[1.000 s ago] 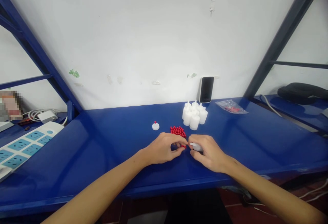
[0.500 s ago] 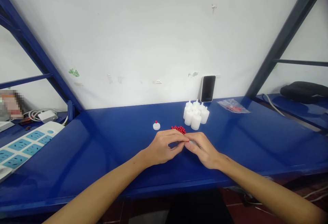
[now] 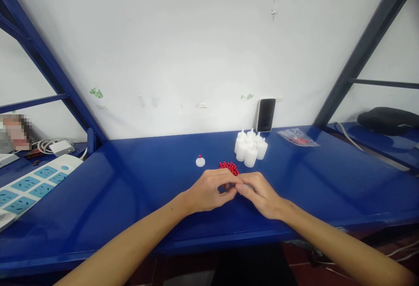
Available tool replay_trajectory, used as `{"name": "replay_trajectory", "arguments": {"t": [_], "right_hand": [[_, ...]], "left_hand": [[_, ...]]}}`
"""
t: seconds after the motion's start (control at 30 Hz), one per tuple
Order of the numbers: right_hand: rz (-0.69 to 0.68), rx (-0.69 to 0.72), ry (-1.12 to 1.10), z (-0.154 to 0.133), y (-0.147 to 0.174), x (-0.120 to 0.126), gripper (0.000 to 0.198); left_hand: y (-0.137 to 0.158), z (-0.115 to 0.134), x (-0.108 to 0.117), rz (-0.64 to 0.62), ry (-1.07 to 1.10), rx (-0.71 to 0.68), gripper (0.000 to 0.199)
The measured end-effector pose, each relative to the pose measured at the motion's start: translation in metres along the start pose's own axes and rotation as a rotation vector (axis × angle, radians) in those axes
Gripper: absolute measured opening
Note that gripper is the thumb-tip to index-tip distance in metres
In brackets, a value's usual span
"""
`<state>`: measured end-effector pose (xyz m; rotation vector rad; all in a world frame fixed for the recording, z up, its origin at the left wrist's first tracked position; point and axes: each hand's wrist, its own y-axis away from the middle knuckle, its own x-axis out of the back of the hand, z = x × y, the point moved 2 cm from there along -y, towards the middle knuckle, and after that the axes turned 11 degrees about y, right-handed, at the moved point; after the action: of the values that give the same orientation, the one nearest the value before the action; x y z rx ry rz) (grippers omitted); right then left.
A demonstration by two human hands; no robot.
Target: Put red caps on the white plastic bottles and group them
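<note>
Close together over the front middle of the table, my left hand (image 3: 214,191) and my right hand (image 3: 262,196) meet at the fingertips. My left thumb and fingers pinch a tiny red tip, now almost hidden. The fingers of my right hand are curled round a small white cap, of which only a pale sliver shows. Just behind my hands lies a pile of small red tips (image 3: 229,167). To their left, a white cap (image 3: 200,162) with a red tip on top stands on the table. White squeeze bottles (image 3: 250,156) with nozzles cluster at the back right.
The blue table (image 3: 157,159) runs along a white wall. A dark-screened device (image 3: 266,115) leans there, beside a clear bag (image 3: 298,137) with red pieces inside. At the left lies a power strip (image 3: 39,185). Blue metal posts (image 3: 62,76) rise at the table's ends.
My fingertips have closed in slightly, and the red and white bits between them show less. The view has tilted a little; the things on the table stay put.
</note>
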<state>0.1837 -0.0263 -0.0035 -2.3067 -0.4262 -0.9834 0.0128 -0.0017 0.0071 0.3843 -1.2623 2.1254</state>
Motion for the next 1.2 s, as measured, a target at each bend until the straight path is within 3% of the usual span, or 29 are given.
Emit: {"name": "replay_trajectory", "arguments": {"t": [0.27, 0.47, 0.73, 0.8, 1.0, 1.2], "right_hand": [[0.007, -0.002, 0.106, 0.001, 0.002, -0.001, 0.043], [0.02, -0.006, 0.067, 0.001, 0.002, 0.0, 0.037], [0.1, -0.14, -0.007, 0.009, 0.0, -0.002, 0.049], [0.09, -0.145, -0.013, 0.01, 0.0, -0.002, 0.051], [0.066, -0.119, -0.022, 0.008, -0.001, -0.002, 0.046], [0.03, -0.109, 0.035, 0.007, -0.002, -0.003, 0.046]], "left_hand": [[-0.001, -0.002, -0.001, -0.076, -0.021, 0.048, 0.015], [-0.003, 0.003, 0.0, -0.069, 0.073, 0.12, 0.012], [-0.003, -0.01, 0.022, 0.29, 0.315, 0.406, 0.018], [-0.001, -0.013, 0.025, 0.323, 0.318, 0.432, 0.019], [-0.001, -0.011, 0.015, 0.066, 0.373, 0.436, 0.029], [-0.001, -0.004, 0.012, 0.037, 0.411, 0.447, 0.028]]}}
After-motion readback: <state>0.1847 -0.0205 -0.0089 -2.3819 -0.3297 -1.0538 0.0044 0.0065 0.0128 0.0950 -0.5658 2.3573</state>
